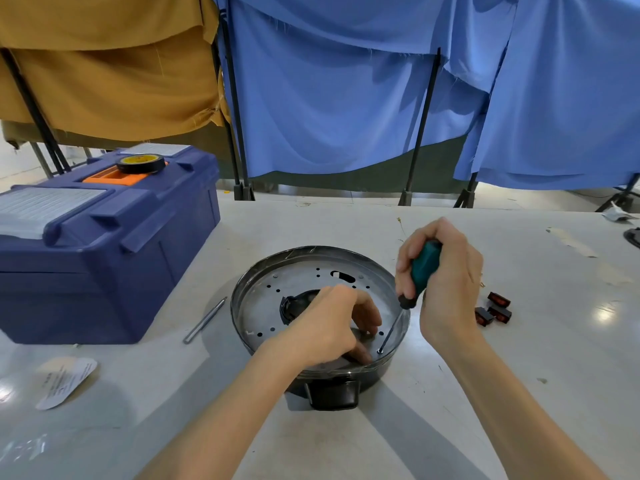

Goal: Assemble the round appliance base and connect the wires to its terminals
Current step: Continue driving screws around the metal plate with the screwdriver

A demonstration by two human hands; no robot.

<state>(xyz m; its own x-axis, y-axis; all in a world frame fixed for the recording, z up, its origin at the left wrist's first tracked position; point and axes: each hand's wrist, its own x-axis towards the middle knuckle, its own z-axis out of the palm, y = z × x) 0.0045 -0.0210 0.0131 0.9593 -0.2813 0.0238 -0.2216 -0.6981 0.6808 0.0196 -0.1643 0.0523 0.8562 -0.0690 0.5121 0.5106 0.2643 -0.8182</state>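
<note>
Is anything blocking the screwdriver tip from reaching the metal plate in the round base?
Nothing visible. The screwdriver in the right hand has its tip on the metal plate near its right edge; the left hand rests beside the tip, not under it.

Dull grey metal plate (263, 306) in a glossy black plastic base (332, 393); matt blue plastic toolbox (104, 271); creased cloth drapes (329, 98).

Grey table (311, 223): toolbox (104, 254), base (268, 301), rod (205, 320), switches (493, 308)
</note>
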